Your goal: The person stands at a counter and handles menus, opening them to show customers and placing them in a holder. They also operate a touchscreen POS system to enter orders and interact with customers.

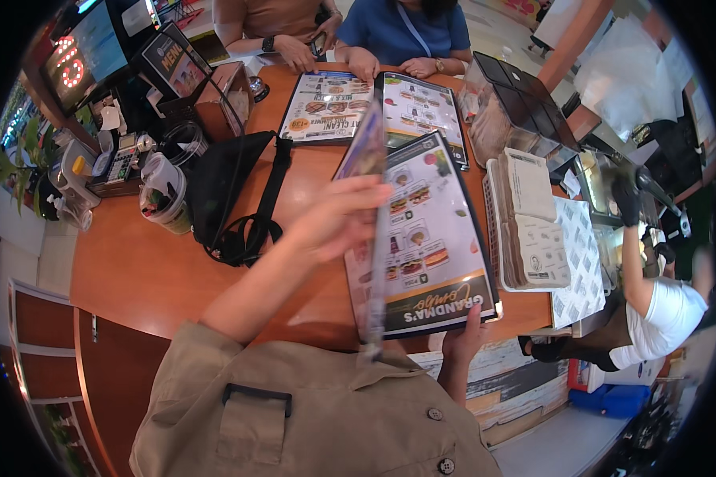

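Note:
A laminated menu book (438, 238) with sandwich pictures is spread before me, its near edge by my chest. My left hand (343, 217) grips a menu page (377, 268) that stands nearly on edge and looks blurred. The lower right corner of the book is held by my right hand (466, 341), thumb on top and the other fingers hidden beneath. Beyond it, a second menu book (328, 107) lies open on the wooden counter (316, 173), partly covered by mine.
Two people stand across the counter, one person's hand (363, 62) at the far menu. Left are a black bag (230, 185), plastic cups (166, 194) and a calculator (122, 162). Right are a basket of paper sleeves (534, 217) and a clear bin (501, 113). A gloved co-worker (662, 310) works farther right.

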Motion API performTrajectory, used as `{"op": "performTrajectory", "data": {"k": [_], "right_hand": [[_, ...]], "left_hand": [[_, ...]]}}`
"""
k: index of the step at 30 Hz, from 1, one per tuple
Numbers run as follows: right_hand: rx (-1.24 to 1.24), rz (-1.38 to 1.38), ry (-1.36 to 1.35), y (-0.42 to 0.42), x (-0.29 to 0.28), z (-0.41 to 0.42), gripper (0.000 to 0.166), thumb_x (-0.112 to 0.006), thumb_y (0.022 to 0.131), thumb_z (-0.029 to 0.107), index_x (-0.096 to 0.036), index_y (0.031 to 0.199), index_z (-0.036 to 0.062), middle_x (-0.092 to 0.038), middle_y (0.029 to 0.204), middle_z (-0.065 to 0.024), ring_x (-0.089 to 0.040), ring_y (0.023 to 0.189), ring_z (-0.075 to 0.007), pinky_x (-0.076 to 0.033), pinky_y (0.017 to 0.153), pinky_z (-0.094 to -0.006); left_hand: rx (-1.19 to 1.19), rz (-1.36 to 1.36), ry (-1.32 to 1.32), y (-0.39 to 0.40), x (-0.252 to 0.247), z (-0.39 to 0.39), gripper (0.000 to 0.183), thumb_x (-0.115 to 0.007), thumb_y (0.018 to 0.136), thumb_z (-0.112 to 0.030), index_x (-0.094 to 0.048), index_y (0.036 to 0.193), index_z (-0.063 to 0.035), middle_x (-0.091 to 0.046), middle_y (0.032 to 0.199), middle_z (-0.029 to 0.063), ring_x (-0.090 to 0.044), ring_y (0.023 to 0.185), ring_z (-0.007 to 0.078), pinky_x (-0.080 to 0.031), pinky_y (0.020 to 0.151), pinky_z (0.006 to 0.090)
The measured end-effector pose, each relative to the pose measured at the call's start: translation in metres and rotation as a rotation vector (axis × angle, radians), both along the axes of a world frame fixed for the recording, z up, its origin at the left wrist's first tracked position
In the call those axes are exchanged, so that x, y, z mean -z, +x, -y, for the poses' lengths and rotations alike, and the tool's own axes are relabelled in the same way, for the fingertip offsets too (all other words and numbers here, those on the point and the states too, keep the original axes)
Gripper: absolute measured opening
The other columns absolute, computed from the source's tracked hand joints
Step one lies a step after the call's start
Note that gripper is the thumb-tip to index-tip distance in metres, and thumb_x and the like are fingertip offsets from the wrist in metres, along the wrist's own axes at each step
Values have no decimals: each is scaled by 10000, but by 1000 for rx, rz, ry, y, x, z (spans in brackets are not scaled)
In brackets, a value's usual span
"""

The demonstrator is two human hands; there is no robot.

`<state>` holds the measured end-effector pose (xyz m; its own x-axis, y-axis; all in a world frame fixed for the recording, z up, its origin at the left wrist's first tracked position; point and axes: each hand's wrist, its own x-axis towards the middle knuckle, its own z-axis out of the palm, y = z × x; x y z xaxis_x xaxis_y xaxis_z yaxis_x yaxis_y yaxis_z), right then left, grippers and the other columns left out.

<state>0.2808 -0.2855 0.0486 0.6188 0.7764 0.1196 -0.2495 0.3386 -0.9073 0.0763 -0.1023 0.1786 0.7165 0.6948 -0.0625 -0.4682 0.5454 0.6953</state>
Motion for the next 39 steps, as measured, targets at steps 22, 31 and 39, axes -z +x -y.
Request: {"op": "performTrajectory", "data": {"k": [22,31,39], "right_hand": [[-746,-489,-160,-43,-43,-53,225,-504,894,164,-501,1053,6,-576,992,-74,-560,918,-137,-471,789,-293],[-956,106,-43,-92,-112,-53,114,-567,813,-6,-460,834,25,-301,1128,-66,-422,1009,-112,-392,825,-236],[-746,58,35,-65,-83,-42,149,-589,771,31,-444,742,42,-406,1097,-83,-455,935,-131,-390,790,-238]], "left_hand": [[-47,-510,155,4,33,63,793,-603,846,-291,-73,1410,-122,-222,1398,243,-238,1304,308,-319,957,360],[-10,-457,460,-50,-28,64,851,-554,783,50,-19,1420,-131,-303,1375,228,-368,1242,299,-355,950,314],[-225,-549,421,-103,-40,26,586,-568,759,77,-347,1298,11,-614,1049,169,-613,908,161,-498,787,271]]}}
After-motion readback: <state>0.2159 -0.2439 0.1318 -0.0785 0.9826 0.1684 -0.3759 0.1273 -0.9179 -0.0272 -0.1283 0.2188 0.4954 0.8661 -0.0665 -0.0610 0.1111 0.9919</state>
